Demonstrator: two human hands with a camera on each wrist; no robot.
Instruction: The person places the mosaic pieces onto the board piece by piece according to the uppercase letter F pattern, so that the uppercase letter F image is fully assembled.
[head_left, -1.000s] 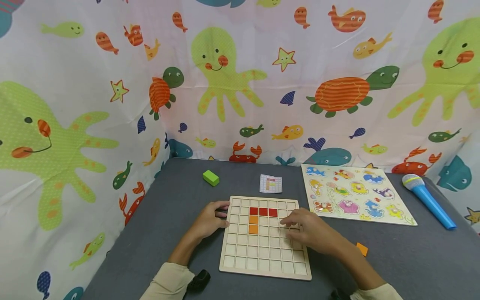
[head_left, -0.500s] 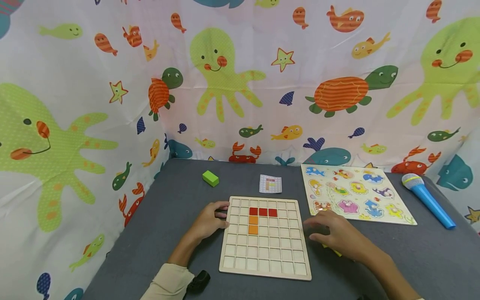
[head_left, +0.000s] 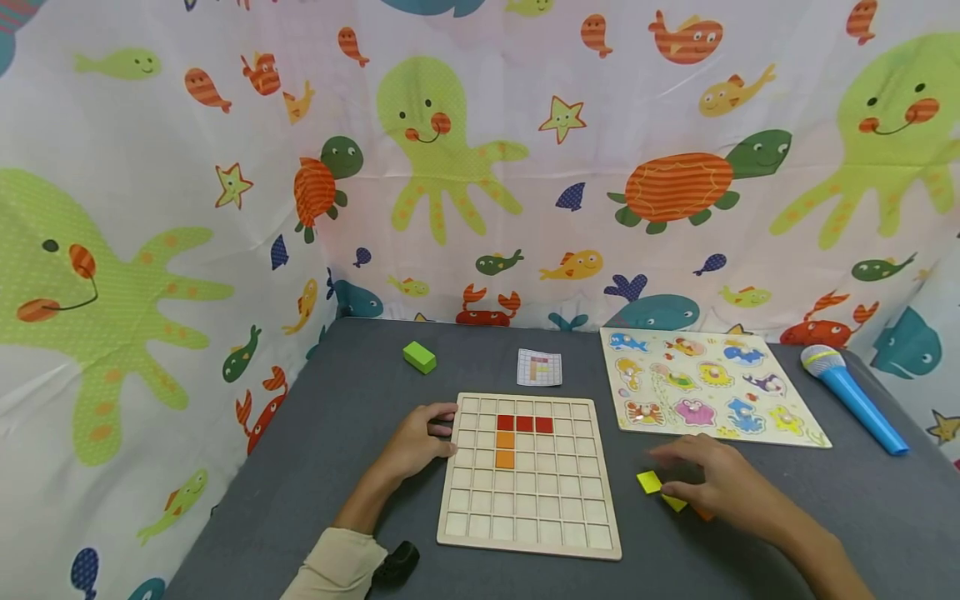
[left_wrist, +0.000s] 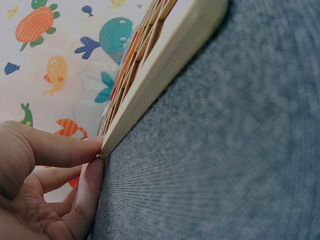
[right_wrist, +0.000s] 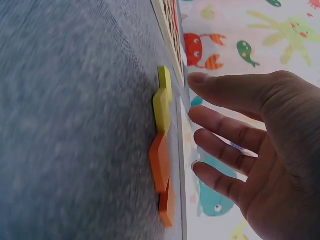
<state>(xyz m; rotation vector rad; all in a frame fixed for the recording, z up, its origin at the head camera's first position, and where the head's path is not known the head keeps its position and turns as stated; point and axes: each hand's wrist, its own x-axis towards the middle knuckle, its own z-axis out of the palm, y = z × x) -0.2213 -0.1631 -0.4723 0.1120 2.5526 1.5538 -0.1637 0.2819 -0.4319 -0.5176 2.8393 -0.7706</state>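
Note:
In the head view a wooden grid board lies on the table, with three red tiles in a row and two orange tiles below the left one. My left hand rests at its left edge; the left wrist view shows thumb and a finger touching the edge. My right hand hovers right of the board, fingers spread and holding nothing. Beneath and beside it lie two yellow tiles and orange tiles, partly hidden in the head view but in line in the right wrist view.
Behind the board lie a green block and a small pattern card. At the back right are a sea-animal puzzle and a blue toy microphone. A printed cloth encloses the table's back and sides.
My right hand has moved from over the board's right side to the right and nearer me, above the loose tiles, uncovering yellow ones. My left hand stays at the board's edge.

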